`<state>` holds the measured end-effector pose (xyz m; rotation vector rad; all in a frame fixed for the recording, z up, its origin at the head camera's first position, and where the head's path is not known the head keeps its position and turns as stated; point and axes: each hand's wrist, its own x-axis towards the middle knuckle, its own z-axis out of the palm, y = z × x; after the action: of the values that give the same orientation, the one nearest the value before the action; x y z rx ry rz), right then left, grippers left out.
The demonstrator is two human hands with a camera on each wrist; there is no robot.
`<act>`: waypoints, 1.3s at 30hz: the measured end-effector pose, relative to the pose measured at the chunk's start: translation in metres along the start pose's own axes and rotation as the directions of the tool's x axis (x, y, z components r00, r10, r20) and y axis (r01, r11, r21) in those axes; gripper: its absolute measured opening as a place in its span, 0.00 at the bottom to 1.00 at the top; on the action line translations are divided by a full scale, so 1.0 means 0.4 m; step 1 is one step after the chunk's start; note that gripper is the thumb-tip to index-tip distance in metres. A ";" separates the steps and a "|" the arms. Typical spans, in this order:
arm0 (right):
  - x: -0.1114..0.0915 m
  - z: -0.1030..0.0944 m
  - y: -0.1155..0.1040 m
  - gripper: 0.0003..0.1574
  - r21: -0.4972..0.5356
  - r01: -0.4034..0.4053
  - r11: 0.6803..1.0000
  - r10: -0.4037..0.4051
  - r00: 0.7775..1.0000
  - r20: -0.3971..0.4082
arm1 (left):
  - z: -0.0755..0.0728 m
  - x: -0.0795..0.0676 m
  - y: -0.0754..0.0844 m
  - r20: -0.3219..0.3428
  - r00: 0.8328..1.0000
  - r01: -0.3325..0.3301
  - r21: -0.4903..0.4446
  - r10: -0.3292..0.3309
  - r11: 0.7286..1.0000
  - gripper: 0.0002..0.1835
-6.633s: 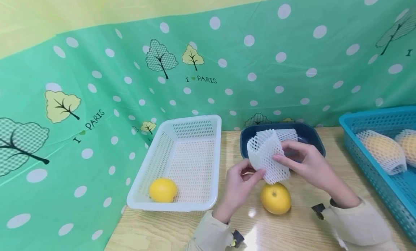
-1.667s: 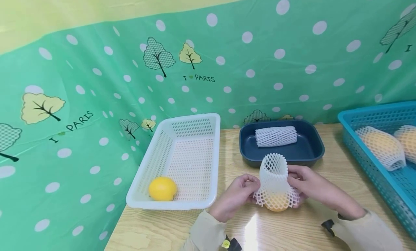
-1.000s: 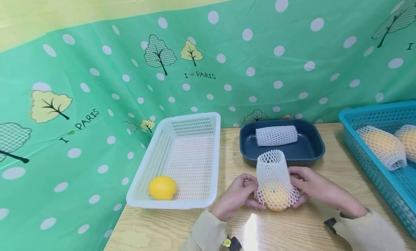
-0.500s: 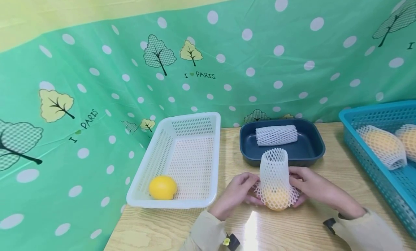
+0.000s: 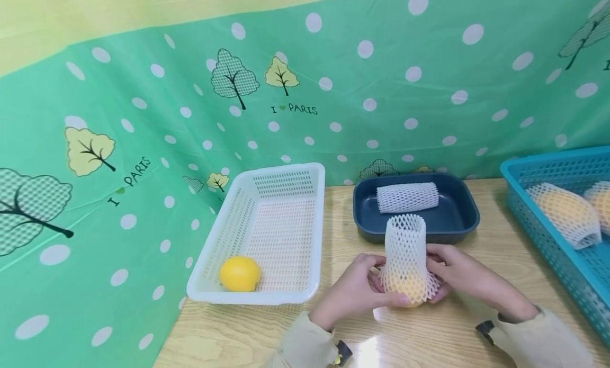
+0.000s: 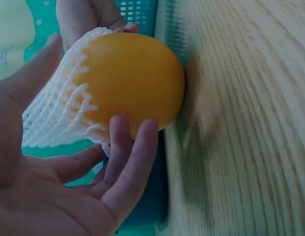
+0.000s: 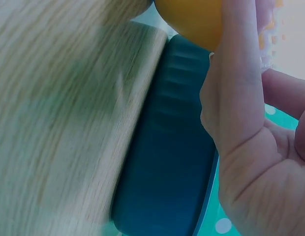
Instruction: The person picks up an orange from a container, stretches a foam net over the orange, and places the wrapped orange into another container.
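A smooth yellow fruit (image 6: 142, 78) stands on the wooden table, its upper part inside a white foam net sleeve (image 5: 405, 243). The sleeve's lower edge flares around the fruit, and its upper end rises as an open tube. My left hand (image 5: 350, 288) cups the fruit from the left. Its thumb lies across the near side, while two fingertips touch bare skin below the net in the left wrist view. On the other side, my right hand (image 5: 459, 272) holds the flared net edge against the fruit; its far fingertips are partly hidden in the head view.
Behind the fruit is a navy tray (image 5: 452, 235) with another rolled foam net (image 5: 407, 197). To the left stands a white basket (image 5: 318, 241) holding one yellow fruit (image 5: 240, 273). A blue basket (image 5: 538, 225) at right holds netted fruits (image 5: 564, 212). A patterned green cloth hangs behind.
Over several seconds the sleeve has gone from my hands onto the fruit and been drawn down. Since half a second ago my left thumb has moved across the fruit's near side.
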<state>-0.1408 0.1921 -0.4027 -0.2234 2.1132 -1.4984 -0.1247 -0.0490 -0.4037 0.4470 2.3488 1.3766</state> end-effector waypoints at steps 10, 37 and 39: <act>-0.009 -0.016 -0.001 0.19 -0.250 0.095 0.964 -0.114 0.991 -0.064 | 0.019 -0.006 -0.001 -0.066 0.998 0.021 0.150 -0.011 0.988 0.38; -0.049 0.031 -0.022 0.54 -0.489 0.299 0.819 -0.358 0.933 -0.030 | 0.035 -0.007 -0.004 -0.082 0.996 -0.004 0.278 0.027 0.961 0.40; -0.048 0.032 -0.021 0.54 -0.491 0.288 0.822 -0.349 0.936 -0.036 | 0.034 -0.008 -0.004 -0.083 0.996 0.006 0.286 0.019 0.958 0.39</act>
<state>-0.1195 0.1864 -0.3918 -0.7159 2.6294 -1.1445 -0.1154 -0.0408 -0.4106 0.4850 2.6311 1.0787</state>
